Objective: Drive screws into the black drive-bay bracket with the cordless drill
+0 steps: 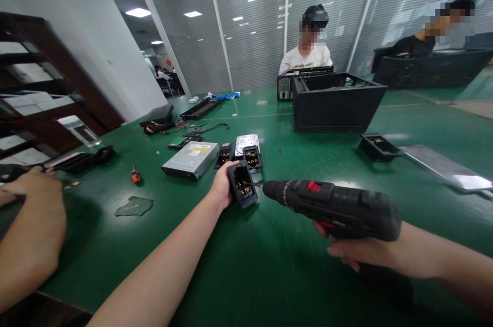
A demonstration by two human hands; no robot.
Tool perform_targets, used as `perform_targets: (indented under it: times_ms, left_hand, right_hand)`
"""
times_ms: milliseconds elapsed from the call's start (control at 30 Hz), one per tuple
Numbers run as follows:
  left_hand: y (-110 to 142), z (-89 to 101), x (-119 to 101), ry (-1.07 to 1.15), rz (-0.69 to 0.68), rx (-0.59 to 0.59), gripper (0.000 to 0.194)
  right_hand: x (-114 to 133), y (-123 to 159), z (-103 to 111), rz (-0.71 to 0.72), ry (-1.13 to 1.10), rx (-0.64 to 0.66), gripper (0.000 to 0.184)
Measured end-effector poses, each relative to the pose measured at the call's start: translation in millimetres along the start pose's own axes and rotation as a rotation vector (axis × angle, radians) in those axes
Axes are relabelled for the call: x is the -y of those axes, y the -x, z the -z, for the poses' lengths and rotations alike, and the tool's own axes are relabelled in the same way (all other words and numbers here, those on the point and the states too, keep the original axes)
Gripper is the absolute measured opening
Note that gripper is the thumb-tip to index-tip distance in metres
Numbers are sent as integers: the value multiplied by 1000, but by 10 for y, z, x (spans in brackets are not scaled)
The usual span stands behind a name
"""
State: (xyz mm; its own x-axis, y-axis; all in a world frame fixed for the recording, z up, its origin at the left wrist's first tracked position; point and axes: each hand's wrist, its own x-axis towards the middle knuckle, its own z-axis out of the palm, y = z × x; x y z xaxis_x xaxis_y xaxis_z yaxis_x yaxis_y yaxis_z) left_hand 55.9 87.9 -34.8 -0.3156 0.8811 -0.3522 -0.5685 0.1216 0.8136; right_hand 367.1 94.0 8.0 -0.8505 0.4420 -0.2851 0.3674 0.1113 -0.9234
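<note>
My left hand point(222, 186) is closed on a small black open box point(246, 196) and tilts it above the green table. Brass-coloured metal pieces show inside the box. My right hand point(358, 252) grips a black cordless drill point(335, 206) with red switches, its fingers around the handle. The drill's thin bit point(254, 185) points left and reaches the box's right side; whether it touches a screw is too small to tell. Two similar black boxes, one at the left point(225, 155) and one at the right point(252, 157), stand just behind the held one.
A silver optical drive point(190, 159) and a hard drive point(247, 143) lie behind my left hand. Farther back stands a black computer case point(335, 106). Another black box point(379, 147) sits at right beside a metal panel point(442, 165). A co-worker's hands point(26, 183) work at left, near an orange screwdriver point(135, 176).
</note>
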Motion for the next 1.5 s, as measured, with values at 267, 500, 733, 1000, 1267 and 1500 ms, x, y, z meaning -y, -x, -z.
perform_targets:
  times_ms: [267,500,733,1000,1267,1500]
  left_hand:
    - [-18,15,6,3,-11,-4,20]
    - [-7,31,0,-4,15,20,23]
    - [-13,33,4,-9,-3,-2,21]
    - [17,-1,-14,-6,10,-16,20]
    - [-3,12,2,-3,-2,-7,20]
    - [-19,16,6,12,-6,11,20]
  right_hand:
    - [-35,-2,-7,-13,18,-4,31]
    - [-5,-2,-12,-23,21,-2,28]
    - [-21,-6,-15,-17,9,-2,31]
    - [-18,-9,-8,-5,7,-7,28]
    - [-32,1,-11,14,16,-6,27]
    - [-50,-3,-6,13,12,-16,26]
